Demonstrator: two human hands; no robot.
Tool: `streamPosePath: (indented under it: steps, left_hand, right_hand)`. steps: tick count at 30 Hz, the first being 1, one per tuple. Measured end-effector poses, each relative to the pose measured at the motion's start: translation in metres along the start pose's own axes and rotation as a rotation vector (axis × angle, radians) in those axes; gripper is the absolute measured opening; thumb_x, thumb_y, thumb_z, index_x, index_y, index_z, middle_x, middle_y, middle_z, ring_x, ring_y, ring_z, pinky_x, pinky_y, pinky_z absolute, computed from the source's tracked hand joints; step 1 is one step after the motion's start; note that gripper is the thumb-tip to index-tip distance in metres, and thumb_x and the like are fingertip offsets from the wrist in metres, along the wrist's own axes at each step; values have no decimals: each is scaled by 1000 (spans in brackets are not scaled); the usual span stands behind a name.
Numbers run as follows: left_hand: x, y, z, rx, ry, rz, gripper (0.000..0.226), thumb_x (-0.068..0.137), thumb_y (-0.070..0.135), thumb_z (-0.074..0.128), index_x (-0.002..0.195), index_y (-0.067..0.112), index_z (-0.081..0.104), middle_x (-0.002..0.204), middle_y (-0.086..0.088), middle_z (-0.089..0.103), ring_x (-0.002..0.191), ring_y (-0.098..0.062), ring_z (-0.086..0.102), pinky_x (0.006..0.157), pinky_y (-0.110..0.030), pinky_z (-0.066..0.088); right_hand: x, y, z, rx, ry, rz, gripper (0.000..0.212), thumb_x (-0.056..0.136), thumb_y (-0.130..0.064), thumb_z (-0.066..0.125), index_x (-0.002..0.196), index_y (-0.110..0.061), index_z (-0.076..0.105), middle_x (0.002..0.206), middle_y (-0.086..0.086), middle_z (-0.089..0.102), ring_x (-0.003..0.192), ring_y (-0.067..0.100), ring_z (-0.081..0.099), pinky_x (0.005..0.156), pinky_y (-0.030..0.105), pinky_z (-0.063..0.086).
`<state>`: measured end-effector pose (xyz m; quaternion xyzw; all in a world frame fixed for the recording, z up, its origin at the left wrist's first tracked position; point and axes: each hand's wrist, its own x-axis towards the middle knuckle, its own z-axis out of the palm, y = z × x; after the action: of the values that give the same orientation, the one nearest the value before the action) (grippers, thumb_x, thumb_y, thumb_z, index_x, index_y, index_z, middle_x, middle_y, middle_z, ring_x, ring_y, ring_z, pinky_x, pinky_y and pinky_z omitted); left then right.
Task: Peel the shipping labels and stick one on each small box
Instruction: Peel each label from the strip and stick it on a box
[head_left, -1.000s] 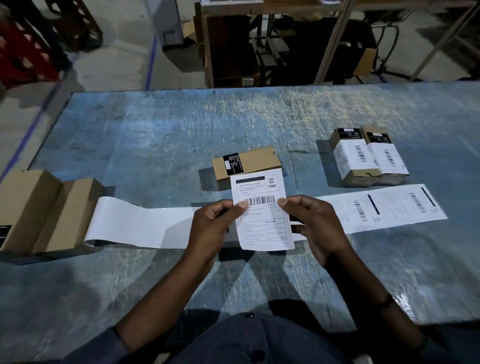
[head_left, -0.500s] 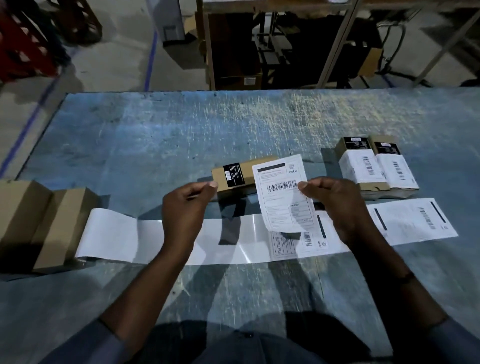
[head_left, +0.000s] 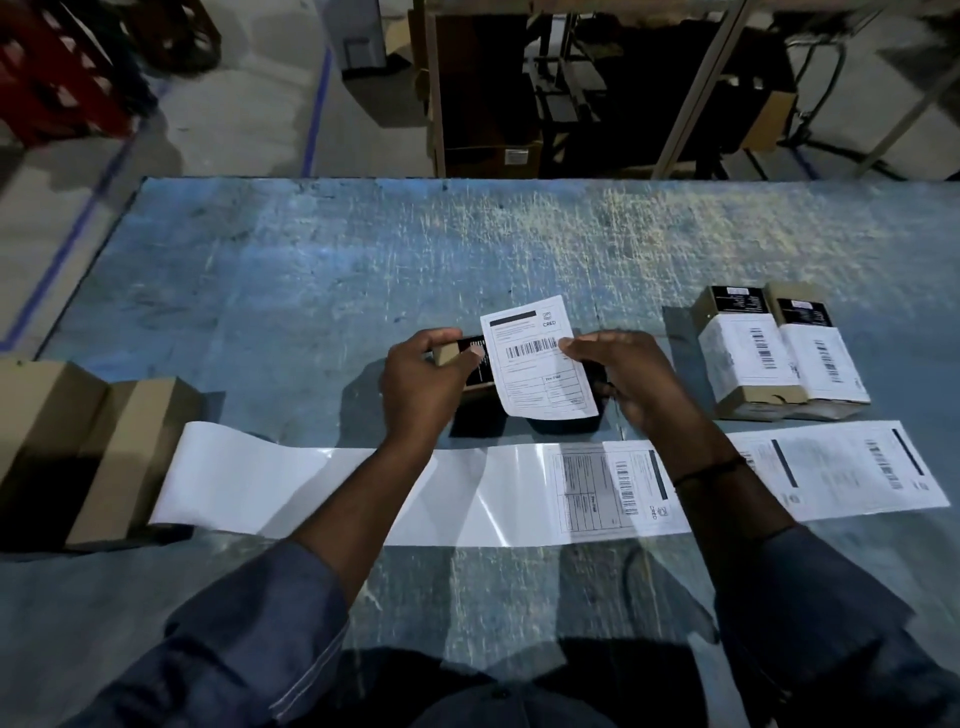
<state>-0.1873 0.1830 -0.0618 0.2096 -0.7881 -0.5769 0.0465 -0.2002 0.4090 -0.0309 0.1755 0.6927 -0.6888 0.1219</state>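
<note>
A scuffed blue table (head_left: 363, 270) fronts a metal rack (head_left: 698, 88); far left, perhaps a red crate (head_left: 57, 78)

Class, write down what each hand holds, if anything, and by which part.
The left hand grips the small box by its left end. The right hand pinches the peeled label at its right edge.
</note>
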Motion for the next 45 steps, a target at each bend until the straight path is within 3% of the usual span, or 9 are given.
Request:
streamPosePath:
  steps: [7, 11, 13, 18, 28, 35, 41, 45]
  left_hand:
    - [1, -4, 2, -3, -15, 1, 36, 68, 44, 87, 100, 31, 78, 104, 15, 76, 97, -4, 69, 91, -29, 57]
    - [0, -3, 4, 9, -27, -7, 44, 60, 55, 85, 98, 35, 77, 102, 17, 77, 99, -8, 70, 92, -34, 58]
    - [-1, -3, 5, 14, -42, -15, 47, 59, 57, 84, 100, 35, 77, 101, 17, 77, 100, -9, 70, 92, -35, 58]
    - [-1, -3, 6, 20, -48, -11, 45, 62, 54, 86, 101, 34, 77, 100, 16, 76, 99, -9, 69, 91, -35, 58]
    - [-1, -6, 6, 27, -43, 22, 47, 60, 61, 83, 100, 37, 77, 100, 19, 76, 99, -7, 69, 90, -37, 59]
    - [-4, -9, 7, 35, -27, 58, 44, 65, 58, 83, 103, 36, 76, 105, 20, 75, 101, -4, 67, 89, -35, 58]
    - [-6, -10, 8, 34, -19, 88, 36, 75, 47, 87, 107, 33, 76, 109, 16, 75, 98, 0, 66, 86, -28, 56]
    - [-6, -11, 8, 34, -20, 97, 36, 75, 45, 88, 106, 31, 77, 105, 19, 76, 94, 6, 65, 83, -25, 54]
  right_hand:
    - [6, 0, -3, -32, 3, 7, 15, 87, -10, 78, 97, 0, 77, 90, 14, 79, 65, 16, 72, 49, 18, 49]
    - [8, 1, -4, -45, -3, 11, 14, 87, -11, 79, 97, -1, 78, 93, 14, 80, 77, 22, 76, 62, 25, 54]
    - [8, 1, -3, -63, 7, 11, 16, 87, -10, 79, 98, 1, 77, 90, 12, 80, 76, 20, 76, 61, 24, 55]
    - [8, -1, -1, -116, 40, -3, 11, 86, -10, 79, 92, 0, 77, 78, 6, 79, 62, 13, 73, 49, 18, 48]
    - [12, 1, 1, -259, 107, -60, 13, 82, -15, 84, 76, -7, 75, 79, 10, 79, 71, 23, 76, 64, 27, 52]
    - [6, -1, 7, -419, 171, -118, 22, 84, -22, 83, 83, -1, 77, 78, 5, 78, 65, 15, 71, 56, 22, 46]
    - [2, -5, 14, -589, 236, -178, 18, 82, -29, 83, 75, -13, 77, 74, -3, 75, 72, 14, 72, 65, 28, 51]
    - [3, -5, 16, -754, 278, -198, 25, 80, -40, 80, 65, -23, 68, 76, -7, 73, 78, 16, 70, 74, 31, 55]
